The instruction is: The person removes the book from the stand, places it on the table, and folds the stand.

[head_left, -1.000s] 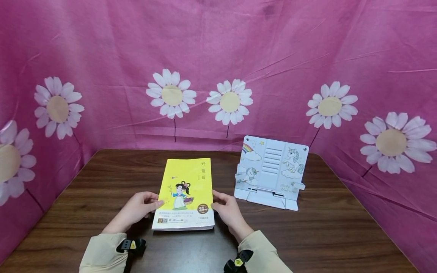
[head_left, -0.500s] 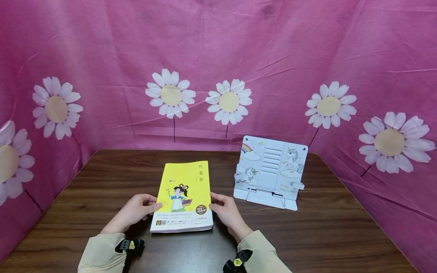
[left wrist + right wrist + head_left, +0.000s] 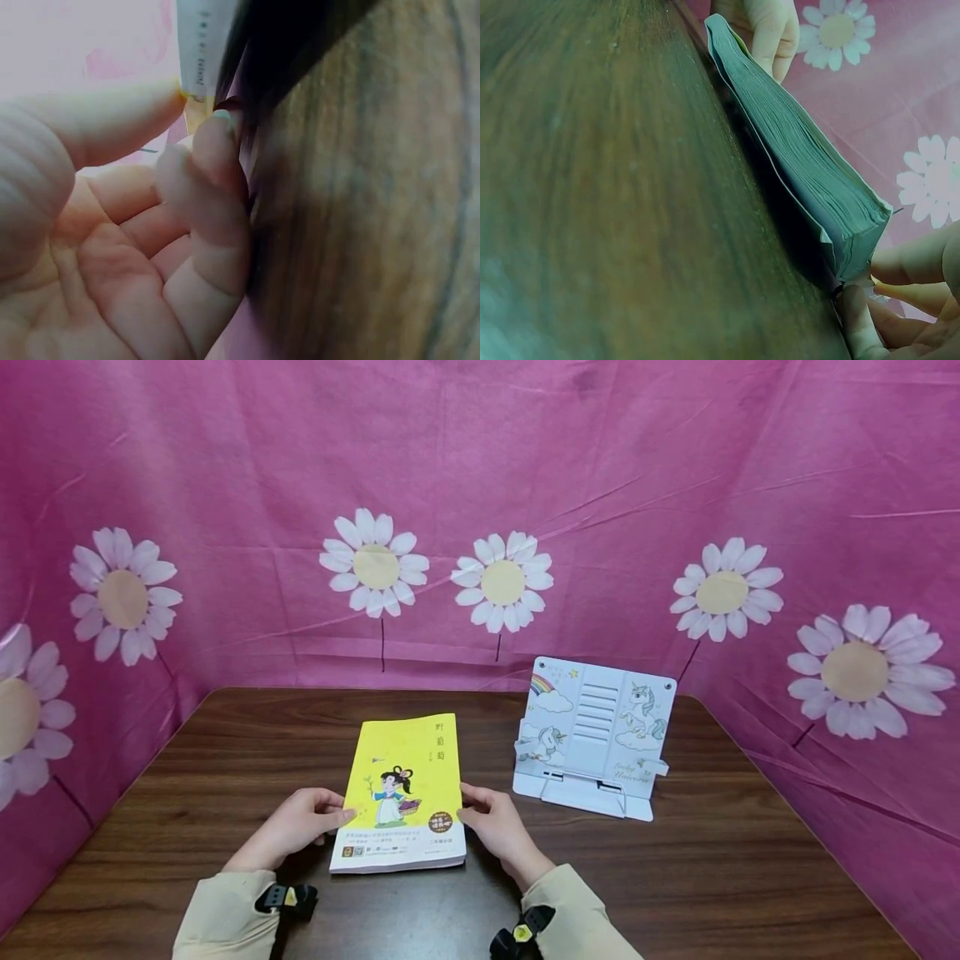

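Observation:
A thick paperback book (image 3: 405, 793) with a yellow cover and a cartoon girl lies face up before me, its white lower band toward me. My left hand (image 3: 295, 827) grips its left edge, thumb on the cover and fingers at the side. On the opposite edge my right hand (image 3: 504, 831) holds it the same way. In the right wrist view the page block of the book (image 3: 802, 142) shows, with a dark gap between it and the table. The left wrist view has the left hand (image 3: 150, 225) pinching the book's corner (image 3: 202, 45).
A white metal book stand (image 3: 596, 739) with unicorn pictures stands on the right of the brown wooden table (image 3: 720, 877). Behind the table hangs a pink cloth (image 3: 600, 460) printed with daisies. Black straps (image 3: 287, 900) circle both wrists over beige sleeves.
Both hands have brought the book slightly toward me and lower, most of it in the first half second. The grip is the same, and the stand has stayed put.

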The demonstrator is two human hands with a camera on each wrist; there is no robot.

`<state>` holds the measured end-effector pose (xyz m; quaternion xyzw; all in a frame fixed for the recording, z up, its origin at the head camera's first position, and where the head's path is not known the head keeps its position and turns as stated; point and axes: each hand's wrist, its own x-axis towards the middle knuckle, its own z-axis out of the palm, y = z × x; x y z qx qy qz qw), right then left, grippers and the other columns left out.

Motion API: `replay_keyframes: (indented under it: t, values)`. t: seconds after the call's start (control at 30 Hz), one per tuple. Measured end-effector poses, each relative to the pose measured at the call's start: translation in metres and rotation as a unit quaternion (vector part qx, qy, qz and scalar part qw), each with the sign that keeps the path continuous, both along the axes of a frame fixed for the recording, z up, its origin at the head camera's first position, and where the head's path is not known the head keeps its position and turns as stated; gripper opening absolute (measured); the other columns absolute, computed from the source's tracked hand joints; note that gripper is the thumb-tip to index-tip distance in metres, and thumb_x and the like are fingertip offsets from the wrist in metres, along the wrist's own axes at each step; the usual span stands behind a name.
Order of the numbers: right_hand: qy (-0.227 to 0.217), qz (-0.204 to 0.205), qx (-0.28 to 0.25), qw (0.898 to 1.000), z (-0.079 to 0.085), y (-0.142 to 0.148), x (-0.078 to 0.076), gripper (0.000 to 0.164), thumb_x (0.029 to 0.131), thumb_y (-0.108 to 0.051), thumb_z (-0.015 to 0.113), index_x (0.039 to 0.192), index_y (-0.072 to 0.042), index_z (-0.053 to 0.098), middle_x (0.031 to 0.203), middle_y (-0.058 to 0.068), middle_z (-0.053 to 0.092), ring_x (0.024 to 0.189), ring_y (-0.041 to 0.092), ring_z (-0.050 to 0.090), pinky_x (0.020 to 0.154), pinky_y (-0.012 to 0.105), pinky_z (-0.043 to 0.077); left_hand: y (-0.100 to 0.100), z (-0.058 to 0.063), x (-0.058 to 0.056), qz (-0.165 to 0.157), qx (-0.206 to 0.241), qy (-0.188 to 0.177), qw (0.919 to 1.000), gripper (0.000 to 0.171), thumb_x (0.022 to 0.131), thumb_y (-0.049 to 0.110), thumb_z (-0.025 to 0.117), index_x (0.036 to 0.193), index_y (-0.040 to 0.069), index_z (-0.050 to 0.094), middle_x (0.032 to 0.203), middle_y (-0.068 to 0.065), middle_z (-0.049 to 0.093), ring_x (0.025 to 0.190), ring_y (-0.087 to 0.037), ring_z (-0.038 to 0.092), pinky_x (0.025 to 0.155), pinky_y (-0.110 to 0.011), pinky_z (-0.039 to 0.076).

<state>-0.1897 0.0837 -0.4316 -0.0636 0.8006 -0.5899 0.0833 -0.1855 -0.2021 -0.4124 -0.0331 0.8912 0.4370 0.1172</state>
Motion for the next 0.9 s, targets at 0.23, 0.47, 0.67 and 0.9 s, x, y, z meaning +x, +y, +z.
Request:
replay_keyframes:
  t: [0.23, 0.47, 0.67, 0.9]
  values:
    - [-0.001, 0.005, 0.016, 1.000, -0.0006, 0.0000, -0.0019, 0.044, 0.093, -0.008, 0.062, 0.136, 0.002, 0.058, 0.128, 0.018, 0.065, 0.117, 0.028, 0.058, 0.097, 0.045, 0.052, -0.0007, -0.0005, -0.0002, 0.002, -0.008, -0.003, 1.0000, 0.035, 0.092, 0.019, 0.070, 0.110, -0.010, 0.066, 0.090, -0.009, 0.069, 0.075, -0.015, 0.059, 0.063, -0.031, 0.055]
    - [-0.016, 0.003, 0.015, 1.000, 0.0011, 0.0016, -0.0026, 0.044, 0.093, -0.010, 0.063, 0.135, 0.001, 0.058, 0.125, 0.017, 0.065, 0.105, 0.023, 0.060, 0.084, 0.035, 0.054, -0.0014, -0.0006, 0.0012, -0.001, -0.001, -0.007, 1.0000, 0.037, 0.092, 0.020, 0.070, 0.112, -0.010, 0.065, 0.090, -0.008, 0.069, 0.075, -0.014, 0.060, 0.064, -0.031, 0.056]
    - [-0.036, -0.004, 0.008, 0.999, 0.0019, 0.0019, -0.0031, 0.046, 0.094, -0.015, 0.064, 0.136, 0.001, 0.058, 0.128, 0.017, 0.064, 0.109, 0.024, 0.060, 0.086, 0.037, 0.054, -0.0019, 0.0008, 0.0024, -0.003, 0.006, -0.011, 0.9999, 0.040, 0.092, 0.022, 0.070, 0.114, -0.011, 0.064, 0.091, -0.009, 0.068, 0.075, -0.014, 0.061, 0.065, -0.032, 0.057]
    - [-0.044, -0.005, -0.011, 0.999, 0.0029, 0.0029, -0.0022, 0.047, 0.095, -0.017, 0.063, 0.136, 0.003, 0.056, 0.131, 0.020, 0.062, 0.112, 0.025, 0.062, 0.089, 0.039, 0.054, -0.0022, 0.0003, 0.0017, 0.003, 0.018, -0.014, 0.9997, 0.045, 0.092, 0.023, 0.070, 0.120, -0.012, 0.060, 0.091, -0.010, 0.067, 0.075, -0.016, 0.060, 0.065, -0.032, 0.057]
